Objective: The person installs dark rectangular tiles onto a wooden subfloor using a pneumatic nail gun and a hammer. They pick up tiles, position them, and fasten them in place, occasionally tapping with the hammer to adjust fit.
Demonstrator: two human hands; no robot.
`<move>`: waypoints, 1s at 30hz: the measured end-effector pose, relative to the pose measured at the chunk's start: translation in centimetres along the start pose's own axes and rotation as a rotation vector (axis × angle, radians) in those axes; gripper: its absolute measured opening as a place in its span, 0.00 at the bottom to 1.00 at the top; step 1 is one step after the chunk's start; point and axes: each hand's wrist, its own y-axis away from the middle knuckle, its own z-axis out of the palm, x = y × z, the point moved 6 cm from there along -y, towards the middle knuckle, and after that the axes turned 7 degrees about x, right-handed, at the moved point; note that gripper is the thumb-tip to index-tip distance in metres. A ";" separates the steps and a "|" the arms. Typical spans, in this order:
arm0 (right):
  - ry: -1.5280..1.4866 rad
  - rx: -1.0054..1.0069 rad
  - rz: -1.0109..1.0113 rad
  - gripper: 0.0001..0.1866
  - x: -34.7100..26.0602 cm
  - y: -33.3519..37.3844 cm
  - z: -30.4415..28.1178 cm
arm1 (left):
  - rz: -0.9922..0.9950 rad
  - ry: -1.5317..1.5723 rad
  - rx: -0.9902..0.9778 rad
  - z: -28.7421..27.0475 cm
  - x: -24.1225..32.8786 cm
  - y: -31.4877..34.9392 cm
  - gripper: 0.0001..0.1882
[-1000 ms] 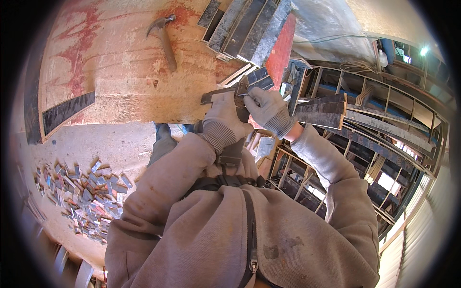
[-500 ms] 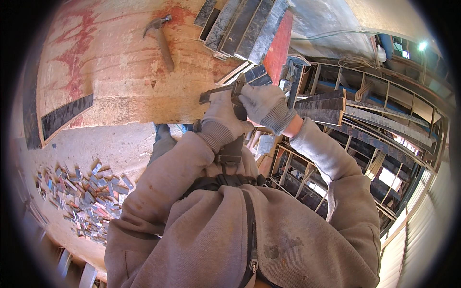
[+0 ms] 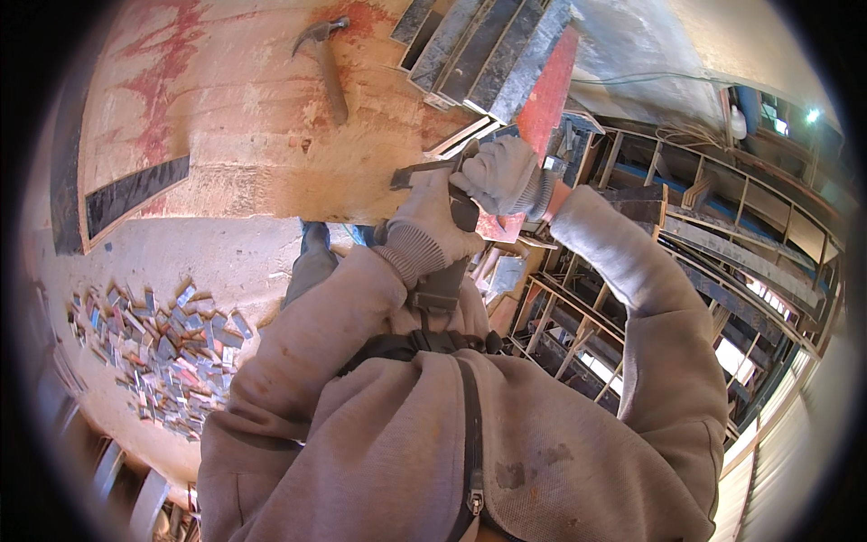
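Both my hands wear pale grey knit gloves and are close together in front of my chest, by the near edge of the wooden table. My left hand (image 3: 432, 219) is closed round a dark, angular object (image 3: 412, 174), which sticks out past its fingers. My right hand (image 3: 502, 174) has its fingers curled at the right end of the same object. The gloves cover much of it, so its exact kind cannot be made out. Farther off on the table lies a claw hammer (image 3: 330, 77) with a wooden handle.
Dark-faced boards (image 3: 483, 54) are stacked at the table's far right, beside a red board (image 3: 553, 86). A dark strip (image 3: 135, 194) lies at the table's left corner. Framed panels (image 3: 704, 208) are piled to my right. Small offcuts (image 3: 176, 348) cover the floor at left.
The table and hammer now appear shifted right and slightly up in view. My right hand has turned a little, its fingers more curled in at the dark object. The left hand keeps its grip.
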 end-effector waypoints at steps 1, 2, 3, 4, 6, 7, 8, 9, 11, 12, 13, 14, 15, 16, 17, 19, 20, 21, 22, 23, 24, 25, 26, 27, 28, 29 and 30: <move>-0.125 -0.054 -0.059 0.14 0.7 -0.5 0.0 | 0.006 -0.027 0.004 0.1 -0.1 0.0 0.52; -0.138 -0.111 -0.108 0.14 0.9 -1.0 0.3 | 0.012 -0.057 0.007 0.1 -0.1 0.1 0.51; -0.140 -0.178 -0.162 0.14 1.5 -1.6 0.5 | -0.010 -0.012 -0.005 0.1 -0.3 0.0 0.51; -0.127 -0.313 -0.197 0.15 1.6 -1.9 1.1 | -0.029 0.037 -0.023 0.1 -0.5 0.0 0.52; -0.045 -0.220 -0.464 0.09 1.4 -2.9 0.1 | -0.055 0.072 -0.068 0.1 -0.7 0.0 0.53; -0.037 -0.133 -0.514 0.08 1.5 -3.3 -0.6 | -0.062 0.053 -0.090 0.1 -0.7 0.0 0.55; 0.004 -0.083 -0.536 0.06 1.4 -3.6 -0.9 | -0.070 0.032 -0.101 0.0 -0.7 0.0 0.56; 0.124 -0.047 -0.682 0.07 1.1 -3.1 -1.5 | -0.066 0.015 -0.090 -0.1 -0.6 -0.1 0.56; 0.101 -0.041 -0.552 0.06 1.8 -3.2 -2.5 | -0.058 -0.021 -0.056 -0.3 -0.3 -0.1 0.58; 0.108 -0.043 -0.469 0.05 2.2 -3.1 -3.1 | -0.067 -0.028 -0.060 -0.2 -0.2 -0.1 0.58; 0.117 -0.044 -0.386 0.04 2.6 -3.0 -3.7 | -0.074 -0.034 -0.064 -0.1 -0.1 -0.1 0.58; 0.122 -0.046 -0.308 0.04 2.8 -2.8 -4.3 | -0.087 -0.038 -0.066 -0.1 0.0 0.0 0.58; 0.124 -0.046 -0.227 0.03 2.8 -2.6 -4.9 | -0.080 -0.038 -0.054 -0.1 0.1 0.0 0.58; 0.131 -0.063 -0.105 0.03 3.0 -2.3 -5.3 | -0.076 -0.039 -0.049 -0.1 0.2 0.0 0.58; 0.085 -0.186 0.089 0.03 2.8 -1.3 -5.1 | -0.071 -0.038 -0.044 -0.2 0.3 0.0 0.58; -0.177 -0.287 0.532 0.07 1.9 1.2 -4.4 | -0.079 0.023 -0.079 -0.1 0.3 0.0 0.58; -0.304 -0.374 0.782 0.09 1.5 3.0 -3.4 | -0.094 0.047 -0.087 -0.1 0.2 0.0 0.58; -0.331 -0.278 0.780 0.10 0.7 3.4 -3.3 | -0.090 0.047 -0.088 -0.2 0.2 0.0 0.58; -0.355 -0.222 0.807 0.11 -0.1 3.9 -3.0 | -0.092 0.038 -0.084 -0.2 0.2 0.0 0.57; -0.384 -0.204 0.859 0.13 -0.5 4.5 -2.4 | -0.093 0.024 -0.085 -0.3 0.1 0.1 0.57; -0.370 -0.123 0.840 0.12 -0.8 4.6 -2.2 | -0.090 0.050 -0.094 -0.3 0.2 0.1 0.56; -0.358 -0.082 0.839 0.12 -0.9 4.7 -2.0 | -0.085 0.076 -0.102 -0.2 0.2 0.1 0.54; -0.334 -0.028 0.830 0.12 -1.0 4.8 -1.9 | -0.092 0.098 -0.118 -0.1 0.2 0.2 0.52; -0.378 -0.010 0.867 0.12 -0.9 5.0 -1.6 | -0.097 0.080 -0.126 0.0 0.1 0.2 0.53; -0.389 -0.027 0.898 0.12 -1.0 5.1 -1.3 | -0.111 0.060 -0.134 0.0 0.0 0.3 0.53; -0.383 -0.034 0.922 0.12 -1.0 5.2 -1.1 | -0.111 0.043 -0.116 -0.1 0.0 0.2 0.53; -0.371 -0.046 0.933 0.12 -1.1 5.3 -1.1 | -0.115 0.047 -0.124 -0.1 0.0 0.2 0.54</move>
